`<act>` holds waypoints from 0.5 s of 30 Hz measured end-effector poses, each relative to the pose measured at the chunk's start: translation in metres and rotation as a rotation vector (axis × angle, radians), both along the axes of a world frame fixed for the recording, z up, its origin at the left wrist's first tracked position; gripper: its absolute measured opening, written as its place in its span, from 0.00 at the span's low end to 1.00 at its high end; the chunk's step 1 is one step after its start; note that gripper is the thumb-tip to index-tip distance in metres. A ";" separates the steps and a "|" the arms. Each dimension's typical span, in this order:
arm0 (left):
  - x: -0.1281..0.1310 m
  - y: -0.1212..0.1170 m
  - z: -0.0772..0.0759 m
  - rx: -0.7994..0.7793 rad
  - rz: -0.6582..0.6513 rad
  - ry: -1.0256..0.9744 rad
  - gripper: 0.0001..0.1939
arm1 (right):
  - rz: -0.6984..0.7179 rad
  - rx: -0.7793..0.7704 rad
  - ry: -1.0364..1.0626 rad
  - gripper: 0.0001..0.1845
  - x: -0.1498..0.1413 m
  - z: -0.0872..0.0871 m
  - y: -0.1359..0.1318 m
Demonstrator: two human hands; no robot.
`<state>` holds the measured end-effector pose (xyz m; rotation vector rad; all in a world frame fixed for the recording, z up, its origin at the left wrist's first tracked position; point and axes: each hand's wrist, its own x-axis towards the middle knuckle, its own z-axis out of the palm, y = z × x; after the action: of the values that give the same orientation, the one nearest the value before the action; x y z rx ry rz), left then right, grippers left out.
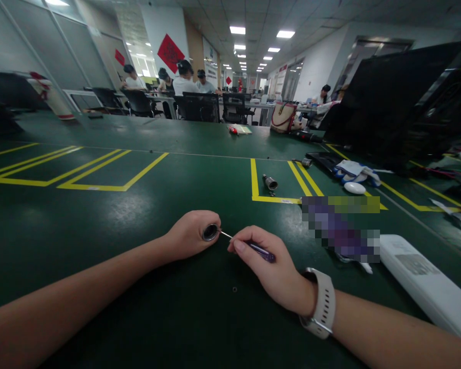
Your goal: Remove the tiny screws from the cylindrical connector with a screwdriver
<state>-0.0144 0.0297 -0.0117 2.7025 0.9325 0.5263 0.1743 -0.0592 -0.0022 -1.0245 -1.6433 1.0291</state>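
Observation:
My left hand is closed around a small dark cylindrical part with a round metal end facing right. My right hand pinches a thin purple-handled screwdriver; its metal tip reaches the open end of the cylinder. Both hands rest on the dark green table. A white watch sits on my right wrist.
A second small metal cylinder stands inside a yellow-taped box. A white remote-like device lies at right, with gloves and a white oval object beyond. A handbag and large black cases stand behind. Several people sit at far desks.

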 end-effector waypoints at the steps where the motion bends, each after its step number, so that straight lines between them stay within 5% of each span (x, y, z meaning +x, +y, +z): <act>1: 0.000 0.000 -0.001 0.013 0.004 -0.008 0.05 | -0.007 0.028 -0.027 0.07 -0.001 -0.001 0.000; 15: 0.001 0.000 -0.003 0.098 -0.025 -0.008 0.10 | 0.138 0.097 -0.040 0.07 -0.003 -0.004 0.002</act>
<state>-0.0134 0.0295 -0.0143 2.7928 0.8918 0.5921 0.1710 -0.0575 -0.0061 -0.8832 -1.7992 1.0135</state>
